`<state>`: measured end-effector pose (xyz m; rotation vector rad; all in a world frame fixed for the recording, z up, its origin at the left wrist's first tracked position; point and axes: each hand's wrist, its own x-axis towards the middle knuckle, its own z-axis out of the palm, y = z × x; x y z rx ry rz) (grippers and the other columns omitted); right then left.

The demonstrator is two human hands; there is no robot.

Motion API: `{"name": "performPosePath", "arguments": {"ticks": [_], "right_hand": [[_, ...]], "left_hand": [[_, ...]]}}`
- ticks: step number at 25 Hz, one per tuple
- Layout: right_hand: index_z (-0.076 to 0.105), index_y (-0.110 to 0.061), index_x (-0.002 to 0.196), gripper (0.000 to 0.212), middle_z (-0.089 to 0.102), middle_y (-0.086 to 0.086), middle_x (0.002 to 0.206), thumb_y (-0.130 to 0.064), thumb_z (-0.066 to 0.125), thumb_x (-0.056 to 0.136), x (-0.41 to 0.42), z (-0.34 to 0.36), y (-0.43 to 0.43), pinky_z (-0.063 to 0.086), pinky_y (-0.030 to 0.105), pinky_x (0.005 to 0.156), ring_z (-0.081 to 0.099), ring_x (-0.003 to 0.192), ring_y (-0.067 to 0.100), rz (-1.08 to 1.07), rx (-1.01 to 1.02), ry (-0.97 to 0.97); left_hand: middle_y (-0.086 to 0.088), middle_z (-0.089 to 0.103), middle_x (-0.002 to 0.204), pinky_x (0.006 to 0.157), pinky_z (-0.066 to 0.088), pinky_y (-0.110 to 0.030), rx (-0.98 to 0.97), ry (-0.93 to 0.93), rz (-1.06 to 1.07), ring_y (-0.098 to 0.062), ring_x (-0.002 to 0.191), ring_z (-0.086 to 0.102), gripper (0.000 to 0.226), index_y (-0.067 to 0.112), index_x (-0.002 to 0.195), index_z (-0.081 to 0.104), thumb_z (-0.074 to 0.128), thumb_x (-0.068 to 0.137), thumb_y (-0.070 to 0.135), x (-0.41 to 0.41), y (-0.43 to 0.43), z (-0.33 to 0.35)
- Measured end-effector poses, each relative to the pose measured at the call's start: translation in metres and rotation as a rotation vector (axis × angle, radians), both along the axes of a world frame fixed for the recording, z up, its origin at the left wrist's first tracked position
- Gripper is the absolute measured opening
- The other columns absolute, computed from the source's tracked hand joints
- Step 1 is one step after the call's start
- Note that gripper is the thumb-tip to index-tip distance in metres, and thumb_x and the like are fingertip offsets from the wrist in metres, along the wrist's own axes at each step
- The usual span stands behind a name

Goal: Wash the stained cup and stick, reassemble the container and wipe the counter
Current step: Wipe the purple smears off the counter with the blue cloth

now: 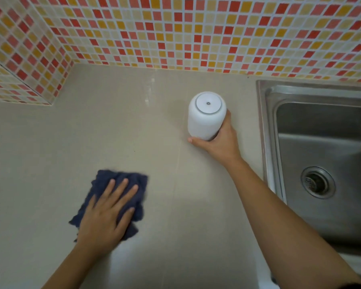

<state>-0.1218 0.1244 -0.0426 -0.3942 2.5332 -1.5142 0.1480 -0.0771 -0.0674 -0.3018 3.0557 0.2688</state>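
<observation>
A white cylindrical container (205, 115) with its lid on stands on the beige counter (113, 130), left of the sink. My right hand (219, 142) is wrapped around its lower part, thumb at the front. A dark blue cloth (133, 184) lies crumpled on the counter at the front left. My left hand (106, 213) presses flat on the cloth with the fingers spread. No cup or stick is in view.
A stainless steel sink (267, 122) with a round drain (318, 182) fills the right side. A mosaic tile wall (175, 32) runs along the back, and a tiled ledge (19, 84) juts out at the far left corner.
</observation>
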Motion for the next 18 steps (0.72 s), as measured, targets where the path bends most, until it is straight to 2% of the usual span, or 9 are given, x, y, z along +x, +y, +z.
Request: {"name": "performPosePath", "arguments": {"ticks": [2,4,6,8,9,12,14,16,18], "right_hand": [[0.002,-0.014,0.148,0.14,0.016,0.005,0.156,-0.053,0.087,0.044,-0.002,0.005,0.014,0.012,0.043,0.118,0.016,0.143,0.021,0.06,0.219,0.009],[-0.004,-0.016,0.148,0.135,-0.004,0.006,0.159,-0.066,0.076,0.053,0.01,0.008,0.047,-0.009,0.04,0.115,-0.006,0.145,0.02,0.075,0.491,0.03],[0.005,-0.017,0.149,0.114,-0.003,0.008,0.159,-0.079,0.05,0.065,0.042,0.006,0.088,-0.008,0.041,0.114,-0.007,0.145,0.023,0.034,0.661,0.112],[0.01,-0.016,0.149,0.095,0.001,0.009,0.159,-0.076,0.021,0.077,0.087,-0.004,0.123,0.0,0.048,0.115,-0.004,0.146,0.025,0.004,0.746,0.119],[0.009,-0.018,0.15,0.089,0.0,0.008,0.159,-0.073,0.014,0.079,0.109,-0.009,0.138,0.003,0.049,0.115,-0.004,0.146,0.025,0.014,0.784,0.087],[-0.003,-0.02,0.148,0.083,-0.01,0.003,0.157,-0.069,0.008,0.082,0.16,-0.019,0.164,0.003,0.045,0.115,-0.009,0.144,0.019,0.054,0.851,0.039],[-0.004,-0.019,0.148,0.08,-0.012,0.001,0.156,-0.065,0.008,0.084,0.172,-0.022,0.169,0.006,0.045,0.115,-0.007,0.144,0.018,0.063,0.848,0.055],[-0.002,-0.017,0.149,0.075,-0.009,0.004,0.157,-0.059,0.007,0.087,0.171,-0.023,0.166,0.006,0.045,0.115,-0.005,0.145,0.02,0.057,0.833,0.068],[0.0,-0.015,0.149,0.071,-0.005,0.007,0.158,-0.053,0.006,0.089,0.168,-0.023,0.162,0.003,0.043,0.115,-0.004,0.146,0.021,0.046,0.83,0.072]], "left_hand": [[-0.001,0.036,0.151,0.106,0.019,-0.059,-0.061,0.024,0.201,-0.025,0.142,0.022,0.055,0.032,0.141,0.038,0.022,0.092,0.052,-0.034,-0.04,0.002],[0.005,0.018,0.158,0.106,0.009,-0.069,-0.003,-0.019,0.458,-0.026,0.145,0.01,0.051,0.044,0.144,0.023,0.026,0.093,0.051,-0.093,-0.063,0.007],[0.011,0.007,0.159,0.106,0.004,-0.071,0.028,-0.033,0.458,-0.023,0.147,0.0,0.05,0.049,0.144,0.012,0.024,0.096,0.051,-0.135,-0.046,0.002],[0.012,0.01,0.158,0.107,0.008,-0.07,0.034,-0.003,0.24,-0.023,0.147,0.003,0.049,0.046,0.144,0.014,0.023,0.096,0.05,-0.141,0.004,-0.002],[0.011,0.017,0.157,0.108,0.014,-0.068,0.017,0.02,0.125,-0.024,0.146,0.009,0.05,0.044,0.144,0.019,0.023,0.095,0.05,-0.126,0.033,-0.004],[0.009,0.03,0.153,0.106,0.027,-0.059,0.02,0.053,-0.202,-0.023,0.144,0.022,0.049,0.041,0.142,0.03,0.027,0.093,0.048,-0.025,0.085,-0.007],[0.01,0.031,0.152,0.106,0.026,-0.053,0.025,0.015,-0.308,-0.016,0.146,0.013,0.047,0.045,0.143,0.025,0.022,0.096,0.05,0.046,0.073,-0.003],[0.006,0.038,0.148,0.102,0.028,-0.05,-0.033,0.02,-0.284,-0.012,0.146,0.007,0.047,0.048,0.143,0.019,0.016,0.096,0.051,0.073,0.02,0.004],[0.002,0.036,0.151,0.102,0.028,-0.054,-0.048,0.004,-0.095,-0.017,0.145,0.011,0.049,0.048,0.143,0.015,0.015,0.094,0.053,0.049,-0.023,0.004]]}}
